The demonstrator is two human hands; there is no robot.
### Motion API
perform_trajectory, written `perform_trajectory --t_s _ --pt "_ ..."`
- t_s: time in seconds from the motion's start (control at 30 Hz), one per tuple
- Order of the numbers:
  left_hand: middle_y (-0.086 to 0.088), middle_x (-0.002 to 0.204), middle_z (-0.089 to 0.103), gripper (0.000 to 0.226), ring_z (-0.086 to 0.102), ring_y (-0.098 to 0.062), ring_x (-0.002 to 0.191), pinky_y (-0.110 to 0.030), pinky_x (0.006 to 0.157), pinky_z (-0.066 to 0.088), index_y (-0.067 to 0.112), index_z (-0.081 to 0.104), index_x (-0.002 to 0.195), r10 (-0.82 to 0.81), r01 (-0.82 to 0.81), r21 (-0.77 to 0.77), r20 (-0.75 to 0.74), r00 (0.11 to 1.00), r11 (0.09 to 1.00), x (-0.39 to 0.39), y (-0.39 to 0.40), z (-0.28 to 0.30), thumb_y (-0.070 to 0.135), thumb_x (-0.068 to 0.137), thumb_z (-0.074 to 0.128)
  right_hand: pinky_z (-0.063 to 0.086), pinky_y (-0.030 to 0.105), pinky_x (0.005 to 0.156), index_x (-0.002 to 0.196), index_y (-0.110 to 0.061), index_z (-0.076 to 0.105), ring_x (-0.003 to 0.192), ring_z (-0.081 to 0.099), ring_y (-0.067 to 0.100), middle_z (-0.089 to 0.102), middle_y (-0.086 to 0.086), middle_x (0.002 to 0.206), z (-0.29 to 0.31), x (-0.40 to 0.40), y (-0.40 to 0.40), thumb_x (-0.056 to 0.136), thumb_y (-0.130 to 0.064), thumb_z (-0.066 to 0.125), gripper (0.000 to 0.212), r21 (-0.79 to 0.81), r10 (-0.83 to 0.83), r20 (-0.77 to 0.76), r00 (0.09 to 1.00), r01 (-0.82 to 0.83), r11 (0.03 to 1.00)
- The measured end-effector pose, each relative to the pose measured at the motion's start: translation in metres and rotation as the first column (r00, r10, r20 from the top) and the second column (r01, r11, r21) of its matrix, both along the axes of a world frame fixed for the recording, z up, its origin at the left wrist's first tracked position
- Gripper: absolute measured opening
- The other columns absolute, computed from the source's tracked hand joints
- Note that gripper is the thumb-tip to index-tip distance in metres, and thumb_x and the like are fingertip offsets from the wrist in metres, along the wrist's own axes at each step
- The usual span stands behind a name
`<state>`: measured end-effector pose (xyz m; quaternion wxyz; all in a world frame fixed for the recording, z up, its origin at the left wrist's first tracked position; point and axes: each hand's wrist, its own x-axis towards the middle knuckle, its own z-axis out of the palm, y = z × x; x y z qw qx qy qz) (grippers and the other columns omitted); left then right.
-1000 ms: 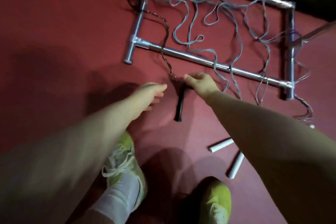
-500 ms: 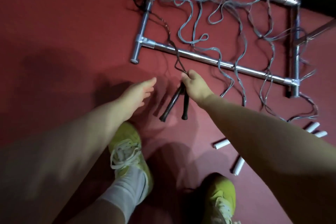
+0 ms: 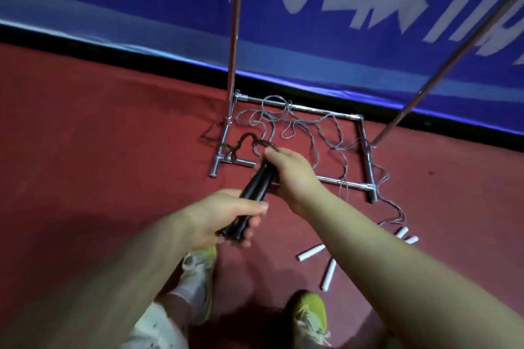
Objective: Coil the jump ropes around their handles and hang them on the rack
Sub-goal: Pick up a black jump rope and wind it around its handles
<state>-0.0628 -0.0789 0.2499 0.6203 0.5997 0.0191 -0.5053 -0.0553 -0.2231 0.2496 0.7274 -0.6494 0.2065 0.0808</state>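
Observation:
Two black jump-rope handles [image 3: 256, 184] are held side by side above the red floor. My left hand [image 3: 226, 217] grips their lower ends. My right hand [image 3: 289, 171] holds their upper ends, where the dark rope [image 3: 243, 140] loops out and trails down over the rack base. The metal rack [image 3: 368, 161] stands ahead, its square base frame on the floor and two poles rising from it. Grey ropes [image 3: 306, 129] lie tangled inside the base, and their white handles [image 3: 311, 252] lie on the floor to the right.
A blue banner wall [image 3: 283, 22] with white lettering runs behind the rack. My feet in yellow-green shoes [image 3: 310, 317] stand on the red floor [image 3: 99, 136] below my hands. More white handles [image 3: 407, 236] lie right of my right forearm.
I have risen from the floor with both black handles. My left hand, empty before, now grips their lower ends, and the view has tilted up to show the banner.

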Motion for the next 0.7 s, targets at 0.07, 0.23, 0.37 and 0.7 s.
perform_trajectory --t_s 0.07,0.23,0.37,0.7 --pt "0.002 0.051 0.05 0.011 0.047 -0.012 0.04 -0.023 0.043 0.043 0.011 0.051 0.079 -0.046 0.047 -0.033 0.033 0.998 0.998 -0.018 0.008 0.024 0.008 0.088 0.057 0.048 0.037 0.087 0.096 -0.018 0.054 0.086 0.057 0.018 0.058 0.002 0.093 0.02 -0.021 -0.006 0.095 -0.034 0.051 0.016 -0.312 0.092 0.08 0.993 -0.063 0.948" --pt "0.001 0.046 0.045 0.029 0.042 -0.01 0.034 -0.023 0.042 0.045 0.008 0.053 0.094 -0.178 0.189 -0.177 0.074 0.981 0.966 -0.044 0.021 0.059 0.012 0.066 0.059 0.043 0.033 0.078 0.081 -0.006 0.063 0.083 0.056 0.02 0.061 0.018 0.086 0.056 -0.057 -0.007 0.084 -0.054 0.042 0.052 -0.488 0.291 0.398 0.87 -0.068 0.87" --pt "0.002 0.047 0.039 0.044 0.036 -0.007 0.029 -0.023 0.041 0.047 0.004 0.054 0.101 -0.218 0.209 -0.325 0.009 0.976 0.922 -0.051 0.018 0.05 0.021 0.061 0.06 0.039 0.033 0.063 0.071 0.001 0.057 0.066 0.049 0.018 0.055 0.02 0.069 0.046 -0.068 -0.004 0.08 -0.055 0.045 0.058 -0.497 0.281 0.413 0.866 -0.044 0.867" --pt "-0.015 0.059 0.058 0.045 0.056 -0.022 0.041 -0.027 0.042 0.049 0.001 0.057 0.088 -0.19 0.165 -0.281 -0.063 0.98 0.945 -0.022 0.024 0.01 0.028 0.059 0.079 0.029 0.025 0.055 0.056 -0.019 0.035 0.054 0.03 0.006 0.032 -0.008 0.056 0.025 -0.047 -0.021 0.088 -0.054 0.034 0.047 -0.692 0.527 0.087 0.845 -0.329 0.642"
